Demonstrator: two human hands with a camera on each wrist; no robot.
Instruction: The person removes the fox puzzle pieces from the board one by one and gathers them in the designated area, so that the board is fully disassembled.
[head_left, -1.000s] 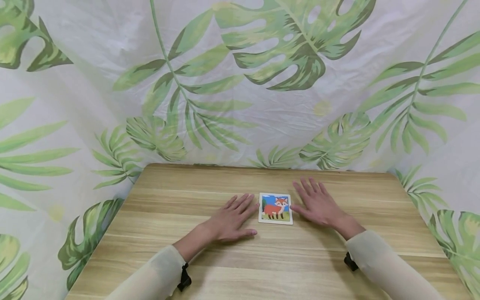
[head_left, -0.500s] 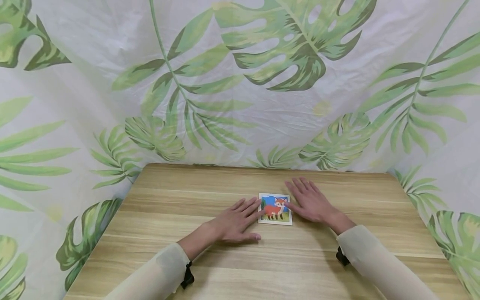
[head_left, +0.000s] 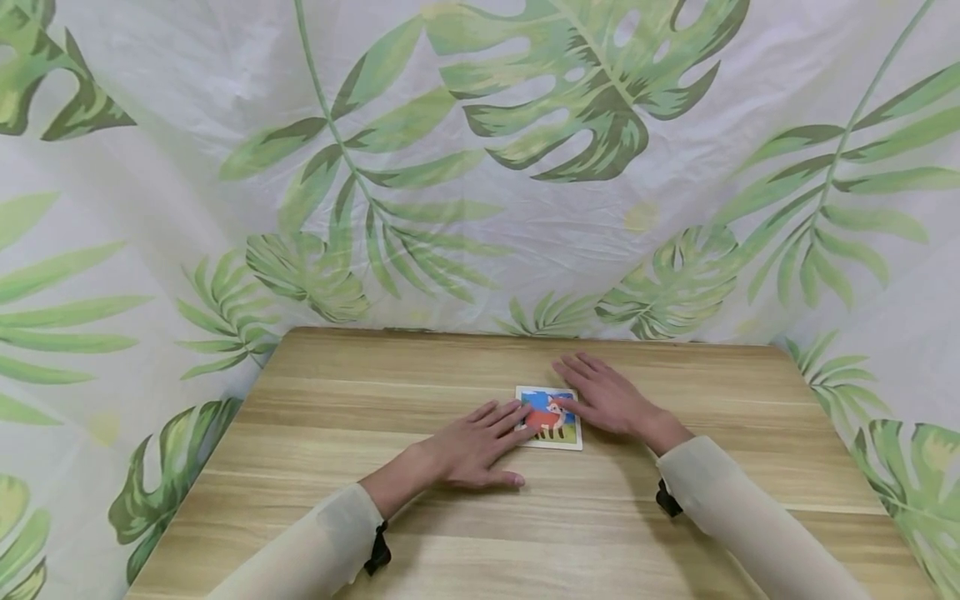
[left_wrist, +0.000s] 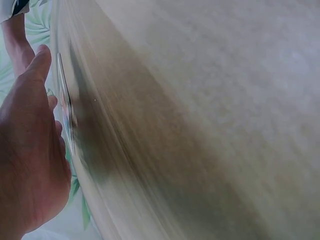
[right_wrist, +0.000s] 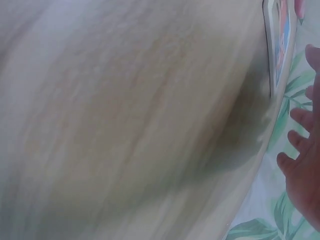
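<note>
A square picture puzzle of a fox, with a pale border, lies flat on the wooden table. From the left, my left hand reaches over its left side with straight fingers that cover part of the picture. My right hand is at the upper right corner, its fingers straight and its thumb over the fox's head. Whether the fingers touch the picture, I cannot tell. In the left wrist view the puzzle's edge shows beyond the left hand. The right wrist view has the puzzle near the top right.
A white cloth printed with green leaves hangs behind the table and down both sides. Dark straps show at the cuffs of both pale sleeves.
Both hands have moved inward over the picture puzzle, the right one further to the left and the left one slightly to the right. The puzzle stays nearly in place.
</note>
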